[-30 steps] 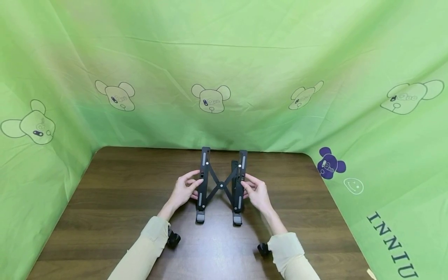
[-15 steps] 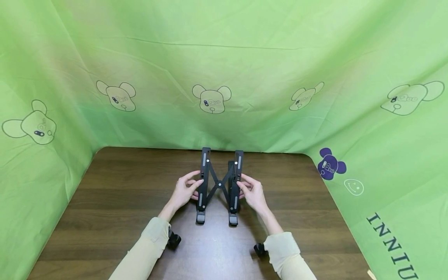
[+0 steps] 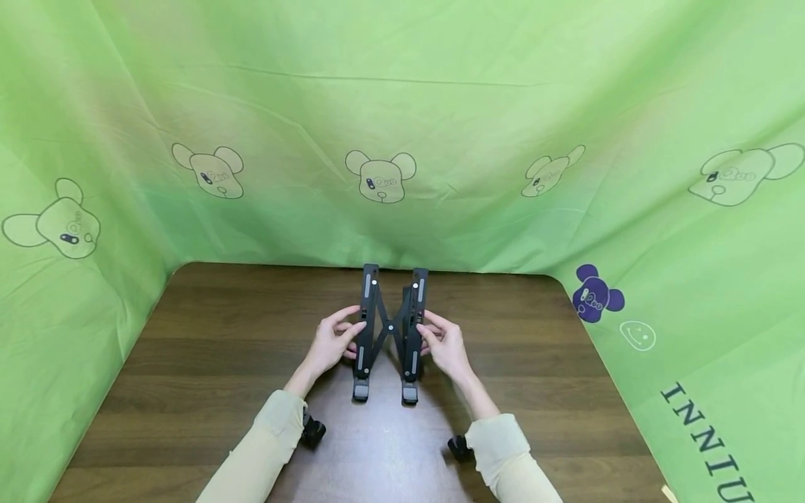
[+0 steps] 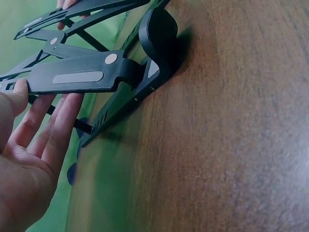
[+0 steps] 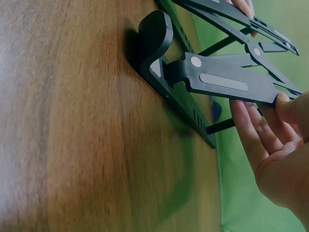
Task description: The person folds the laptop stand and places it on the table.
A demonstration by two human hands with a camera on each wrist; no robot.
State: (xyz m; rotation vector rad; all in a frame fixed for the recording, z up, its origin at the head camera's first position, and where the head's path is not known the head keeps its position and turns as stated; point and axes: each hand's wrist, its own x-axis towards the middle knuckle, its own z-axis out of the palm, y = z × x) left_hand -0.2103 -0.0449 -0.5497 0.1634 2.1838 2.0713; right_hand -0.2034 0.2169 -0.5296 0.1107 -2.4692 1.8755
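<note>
A black folding laptop stand rests on the table, its two long side arms joined by an X-shaped brace. Grey pads line the arms, and hooked feet point toward the person. My left hand grips the left arm from outside, thumb on top and fingers beneath. On the other side my right hand holds the right arm the same way. The right wrist view shows the thumb of the right hand on the arm's upper face. Between the arms there is a narrow gap, with the brace partly folded.
The brown wooden table stretches out around the stand. A green cloth with mouse-head drawings hangs behind and on both sides, close to the stand's far end. A small camera sits at the left wrist, another camera at the right.
My right hand has moved left together with the stand's right arm. The gap between the arms has narrowed and the X brace has folded closer. The left hand has stayed in place.
</note>
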